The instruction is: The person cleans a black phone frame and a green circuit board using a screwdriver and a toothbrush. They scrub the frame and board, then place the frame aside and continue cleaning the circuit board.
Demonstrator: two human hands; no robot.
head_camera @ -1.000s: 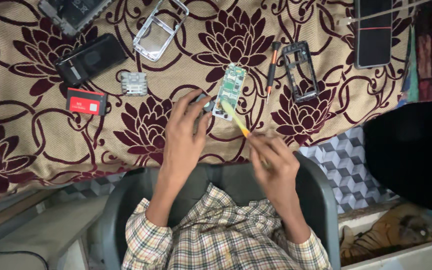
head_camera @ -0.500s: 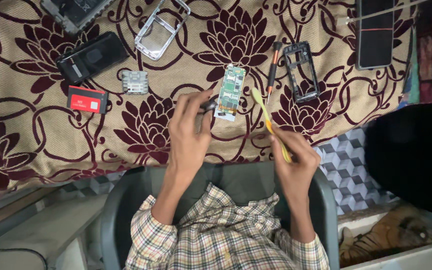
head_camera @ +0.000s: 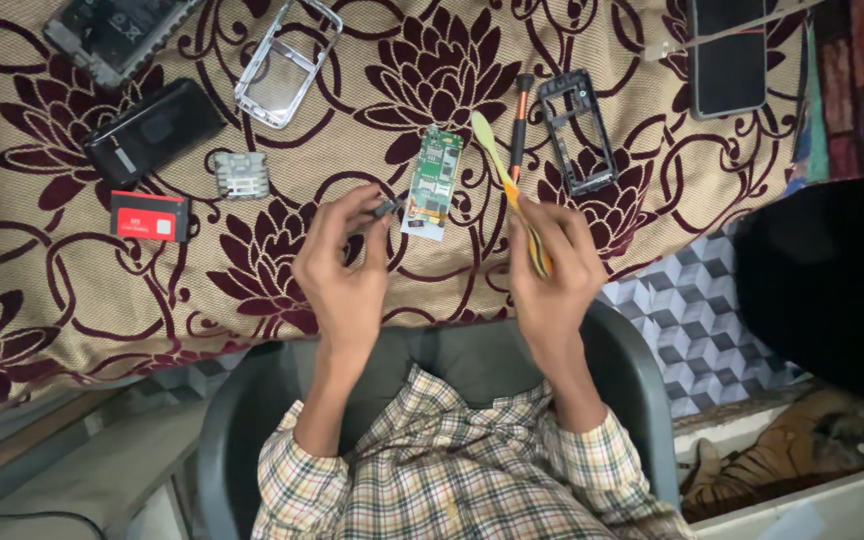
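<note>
We've got a work surface covered in a beige woven cloth (head_camera: pixel 72 330) printed with big maroon flowers and swirly vines, and it fills most of what we see. Below its edge there's a dark grey moulded chair (head_camera: pixel 642 390) with a curved rim. To the right, a patch of floor (head_camera: pixel 692 330) has that grey-and-white cube-pattern tiling. Bottom right, a tiger-print fabric (head_camera: pixel 812 450) lies bunched in a pale tray-like ledge. A big black shape (head_camera: pixel 832 280) sits at the right edge, can't tell what it is. Lower left looks like a grey step or ledge (head_camera: pixel 42 470). Light is soft and even.
</note>
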